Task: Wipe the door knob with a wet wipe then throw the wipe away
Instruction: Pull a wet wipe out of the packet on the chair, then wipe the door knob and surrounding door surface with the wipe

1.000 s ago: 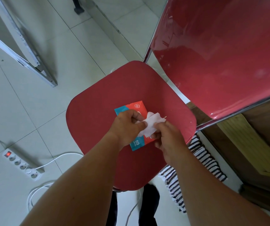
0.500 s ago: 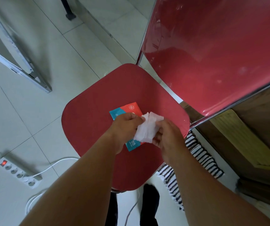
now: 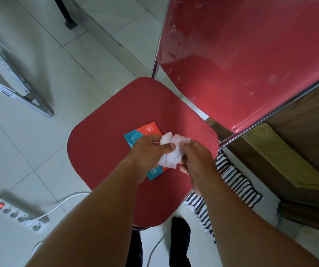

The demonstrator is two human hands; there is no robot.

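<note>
One crumpled white wet wipe [image 3: 171,151] is held over the red chair seat [image 3: 101,151], right above the single red-and-teal wipes pack [image 3: 145,132]. It's pinched from 9 o'clock by the left hand [image 3: 148,153], thumb pressed on top, and gripped from 3 o'clock by the right hand [image 3: 197,158], fingers curled tight. One power strip [image 3: 20,214] is seen at 8 o'clock on the floor.

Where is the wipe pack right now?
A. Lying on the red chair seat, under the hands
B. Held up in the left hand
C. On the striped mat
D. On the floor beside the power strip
A: the wipe pack lies flat on the red chair seat, while the left hand and right hand hold the white wipe above it.
</note>
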